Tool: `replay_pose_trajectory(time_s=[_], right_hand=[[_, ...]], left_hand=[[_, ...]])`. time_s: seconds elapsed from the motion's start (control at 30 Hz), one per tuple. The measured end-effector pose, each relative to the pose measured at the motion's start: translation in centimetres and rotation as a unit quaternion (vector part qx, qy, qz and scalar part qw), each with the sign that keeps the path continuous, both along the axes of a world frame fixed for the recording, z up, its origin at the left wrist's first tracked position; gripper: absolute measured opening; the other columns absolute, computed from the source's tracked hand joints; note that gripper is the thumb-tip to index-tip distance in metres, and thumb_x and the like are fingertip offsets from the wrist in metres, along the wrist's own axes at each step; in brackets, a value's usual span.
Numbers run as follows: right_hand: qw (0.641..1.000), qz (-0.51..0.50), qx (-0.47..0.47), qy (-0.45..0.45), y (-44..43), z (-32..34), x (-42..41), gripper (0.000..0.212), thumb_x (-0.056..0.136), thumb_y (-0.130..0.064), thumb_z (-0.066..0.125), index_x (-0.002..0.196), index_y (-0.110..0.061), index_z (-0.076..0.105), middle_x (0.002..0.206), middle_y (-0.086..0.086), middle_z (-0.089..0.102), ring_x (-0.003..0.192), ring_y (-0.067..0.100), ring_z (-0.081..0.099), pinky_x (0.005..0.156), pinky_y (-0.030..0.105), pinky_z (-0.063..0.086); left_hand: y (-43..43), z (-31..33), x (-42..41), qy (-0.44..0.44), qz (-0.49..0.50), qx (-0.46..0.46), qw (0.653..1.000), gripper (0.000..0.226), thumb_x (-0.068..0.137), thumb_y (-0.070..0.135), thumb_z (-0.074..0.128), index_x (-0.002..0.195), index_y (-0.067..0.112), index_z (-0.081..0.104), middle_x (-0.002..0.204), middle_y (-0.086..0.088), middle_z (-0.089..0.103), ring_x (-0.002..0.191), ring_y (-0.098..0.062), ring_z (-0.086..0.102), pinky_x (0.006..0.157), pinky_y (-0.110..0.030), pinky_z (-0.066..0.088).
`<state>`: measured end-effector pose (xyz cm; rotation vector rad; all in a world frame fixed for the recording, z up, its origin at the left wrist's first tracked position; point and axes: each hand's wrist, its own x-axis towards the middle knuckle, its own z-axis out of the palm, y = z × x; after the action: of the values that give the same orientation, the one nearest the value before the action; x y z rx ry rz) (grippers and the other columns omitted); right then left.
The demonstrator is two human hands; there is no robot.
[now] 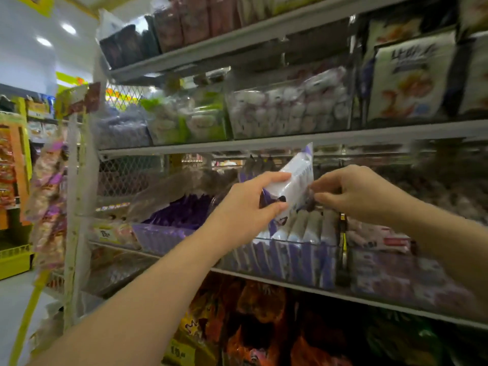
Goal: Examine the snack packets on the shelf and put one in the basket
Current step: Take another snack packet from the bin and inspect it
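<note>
Closest in, two bare forearms reach up and away from the camera. Below them the bottom shelf is packed with orange packets [261,307], and a yellow price tag [179,352] sits at its front edge.

Up at the hands: the left grip [253,204] is wrapped around the left side of the snack packet [297,180], fingers curled over the top, thumb pressed in underneath. The right grip [351,194] comes in from the other side, with thumb and fingertips pinched together on the packet's right edge. The contact itself is a little blurred.

The packet is white and purple, tilted with its top corner pointing up and right. It is held in the air just above the row of matching packets [311,225], which stand on edge in a clear tray [290,254] on the shelf [343,294]. Both hands are on it and it is clear of the row.

Just left of that tray is another tray of purple packs [179,215]. To the right lie pale packets, too smeared to read.

One level up, clear tubs hold white round sweets [287,109], and green-wrapped ones [195,120] sit beside them. Further right stands a white bag with bold lettering [412,75]. On the top shelf, dark boxes [124,46] line the edge.

Off to the left, hanging packets [50,194] dangle from the end of the unit. Beyond them is a yellow rack [13,180], and ceiling lights [68,29] glow overhead.
</note>
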<state>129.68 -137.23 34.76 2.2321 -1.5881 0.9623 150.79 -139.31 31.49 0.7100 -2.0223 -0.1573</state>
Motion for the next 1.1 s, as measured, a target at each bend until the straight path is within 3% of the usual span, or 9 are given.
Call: replay_pose_trajectory(time_s=[0.1,0.3,0.5,0.6,0.77,0.87,0.93,1.0,1.1], right_hand=[[0.996,-0.042,-0.005,0.074,-1.7,1.6,-1.9,0.022,0.085,-0.025,0.063,0.103,-0.029,0.074,0.097,-0.01,0.074,0.083,0.004,0.063,0.074,0.022,0.047],[0.99,-0.088,0.008,0.108,-5.9,2.6,-3.7,0.026,0.084,-0.031,0.059,0.108,-0.021,0.064,0.104,0.003,0.069,0.098,0.023,0.064,0.083,0.035,0.053],[0.995,-0.035,0.04,0.084,-8.9,3.0,-3.8,0.044,0.083,-0.03,0.064,0.125,-0.025,0.051,0.113,-0.002,0.063,0.098,0.014,0.059,0.074,0.015,0.043],[0.987,-0.046,0.091,0.127,-10.7,3.6,-3.5,0.035,0.083,-0.032,0.064,0.116,-0.02,0.06,0.114,0.003,0.065,0.103,0.022,0.062,0.086,0.034,0.052],[0.954,-0.038,0.169,0.244,-12.4,3.9,-2.6,0.031,0.08,-0.028,0.065,0.109,-0.017,0.067,0.107,0.006,0.068,0.096,0.025,0.062,0.086,0.037,0.053],[0.939,-0.048,0.183,0.287,-13.1,4.3,-2.6,0.032,0.077,-0.028,0.068,0.108,-0.017,0.065,0.106,0.006,0.067,0.096,0.026,0.063,0.086,0.039,0.053],[0.936,-0.047,0.191,0.293,-13.5,4.5,-2.9,0.033,0.077,-0.027,0.071,0.108,-0.016,0.064,0.107,0.006,0.067,0.096,0.026,0.062,0.086,0.037,0.052],[0.933,-0.041,0.2,0.295,-13.8,4.6,-3.0,0.036,0.079,-0.027,0.071,0.112,-0.016,0.063,0.111,0.005,0.066,0.1,0.025,0.06,0.085,0.033,0.05],[0.935,-0.024,0.209,0.287,-14.1,4.4,-2.8,0.036,0.081,-0.027,0.072,0.115,-0.017,0.066,0.113,0.003,0.067,0.102,0.024,0.061,0.089,0.033,0.05]], left_hand=[[-1.5,1.2,-2.1,-0.04,0.006,-0.003,0.999,0.045,0.091,0.016,0.064,0.133,0.028,0.054,0.056,0.014,0.053,0.05,0.009,0.049,0.055,-0.005,0.035],[-5.6,3.5,-5.6,-0.064,0.008,0.017,0.998,0.046,0.091,0.019,0.064,0.134,0.029,0.052,0.062,0.016,0.054,0.053,0.011,0.049,0.055,-0.004,0.036],[-9.5,4.0,-7.1,-0.015,0.031,0.021,0.999,0.043,0.089,0.019,0.062,0.13,0.032,0.054,0.055,0.01,0.05,0.046,0.005,0.048,0.046,-0.008,0.036],[-10.9,3.8,-6.9,0.013,0.061,0.008,0.998,0.04,0.089,0.017,0.061,0.126,0.032,0.058,0.046,0.013,0.049,0.046,0.008,0.05,0.044,-0.008,0.036],[-12.1,3.3,-6.8,-0.021,0.088,-0.013,0.996,0.041,0.088,0.017,0.063,0.128,0.027,0.059,0.045,0.01,0.048,0.048,0.01,0.049,0.048,-0.005,0.034],[-12.3,3.6,-7.1,-0.054,0.11,-0.041,0.992,0.043,0.089,0.022,0.063,0.131,0.026,0.057,0.081,0.007,0.063,0.073,0.003,0.058,0.065,-0.004,0.037],[-12.4,3.9,-7.3,-0.09,0.132,-0.043,0.986,0.045,0.091,0.026,0.062,0.134,0.03,0.054,0.117,-0.003,0.065,0.105,-0.017,0.062,0.086,-0.018,0.045],[-12.3,4.3,-7.6,-0.147,0.173,-0.051,0.972,0.044,0.092,0.03,0.058,0.135,0.035,0.051,0.127,-0.003,0.06,0.113,-0.024,0.059,0.091,-0.032,0.049],[-12.5,4.5,-8.6,-0.237,0.242,-0.098,0.936,0.038,0.093,0.033,0.054,0.131,0.036,0.052,0.131,-0.001,0.057,0.116,-0.027,0.057,0.091,-0.035,0.046]])
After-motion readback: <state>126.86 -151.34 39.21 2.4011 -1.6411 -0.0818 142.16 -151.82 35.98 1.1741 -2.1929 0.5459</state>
